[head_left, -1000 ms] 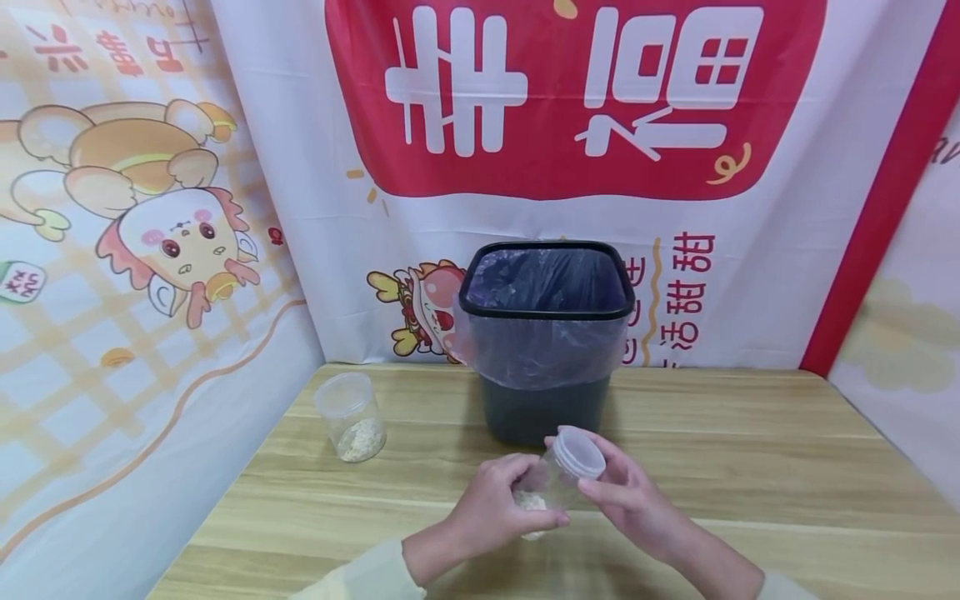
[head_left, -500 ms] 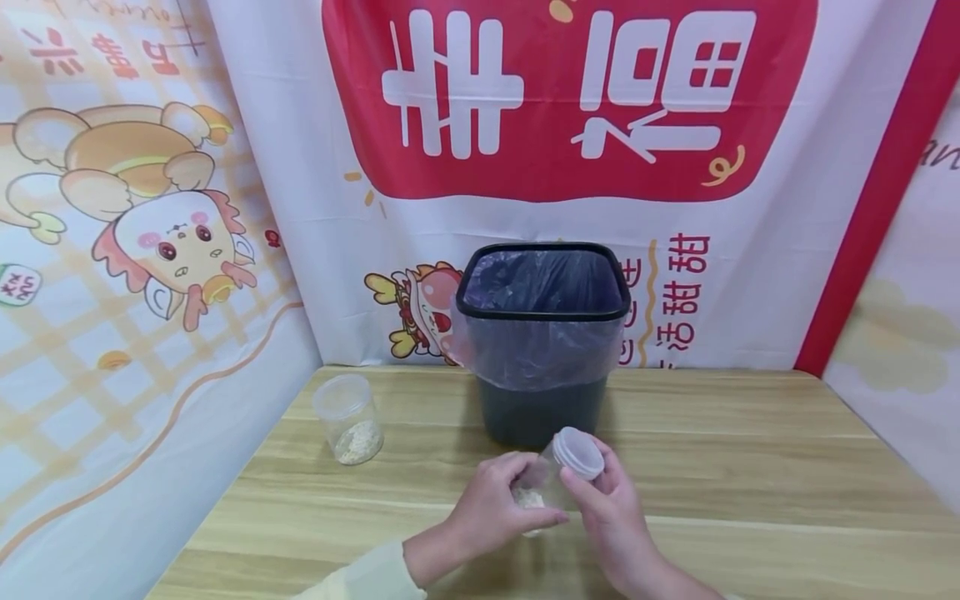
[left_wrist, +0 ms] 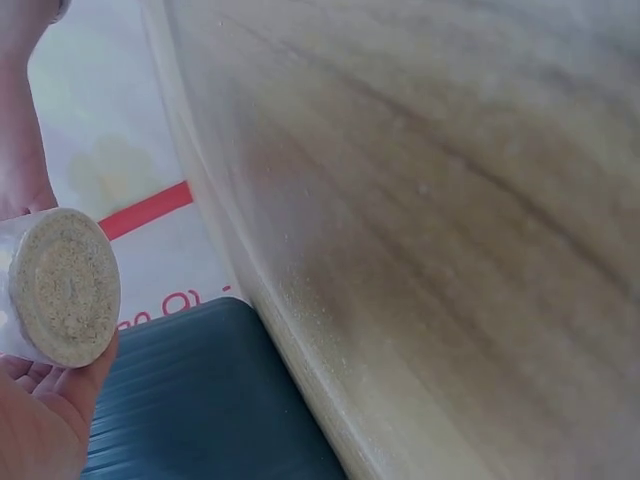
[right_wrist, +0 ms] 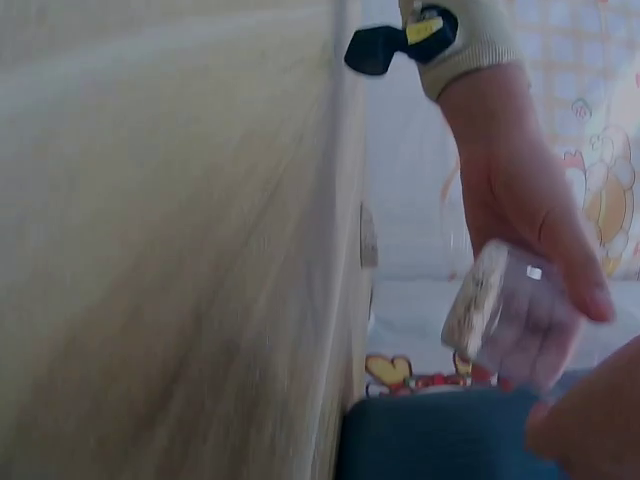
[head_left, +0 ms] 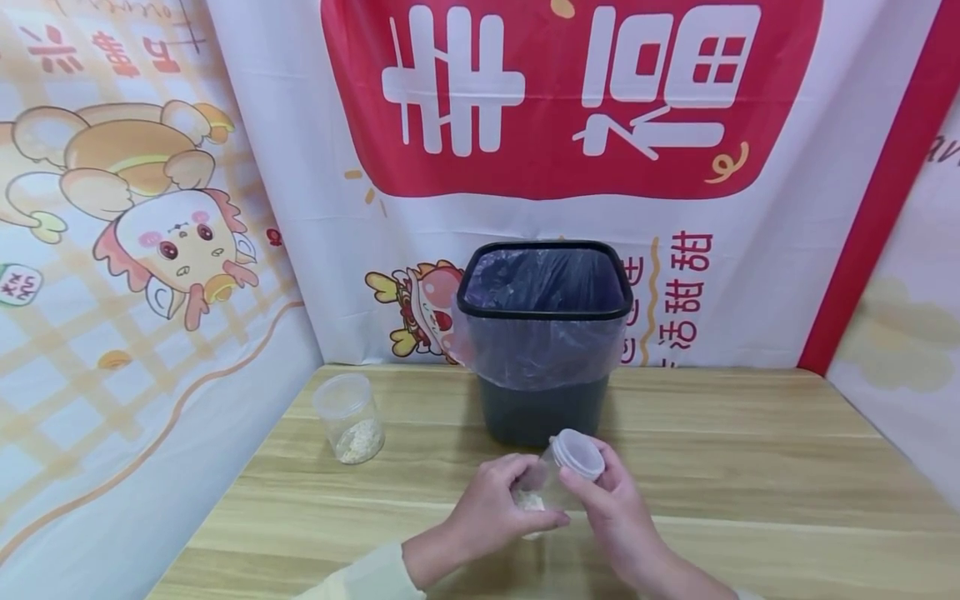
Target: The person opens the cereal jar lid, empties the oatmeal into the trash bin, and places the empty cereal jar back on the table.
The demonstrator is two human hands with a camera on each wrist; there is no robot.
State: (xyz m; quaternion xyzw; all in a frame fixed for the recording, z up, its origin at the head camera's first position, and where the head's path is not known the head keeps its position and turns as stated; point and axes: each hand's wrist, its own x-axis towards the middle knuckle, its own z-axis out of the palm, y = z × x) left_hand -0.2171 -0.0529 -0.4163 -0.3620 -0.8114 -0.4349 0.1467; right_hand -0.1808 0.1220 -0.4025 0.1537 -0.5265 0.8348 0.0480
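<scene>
Low over the table in the head view, my left hand grips the body of a clear plastic jar, which tilts to the upper right. Pale flakes, like oats, lie at its bottom; the left wrist view shows them against the jar's round base. My right hand holds the jar's whitish translucent screw lid, thumb on the near side, other fingers partly hidden behind. In the right wrist view the left hand wraps the jar, and part of the right hand is blurred.
A dark bin with a black rim and a clear bag liner stands just behind the hands. At the table's left stands a second clear jar with similar flakes. Printed cloth hangs behind the wooden table.
My right hand has turned at the lid, its thumb shifting left and its wrist swinging inward, mostly in the first half second. The left hand and jar stay nearly still.
</scene>
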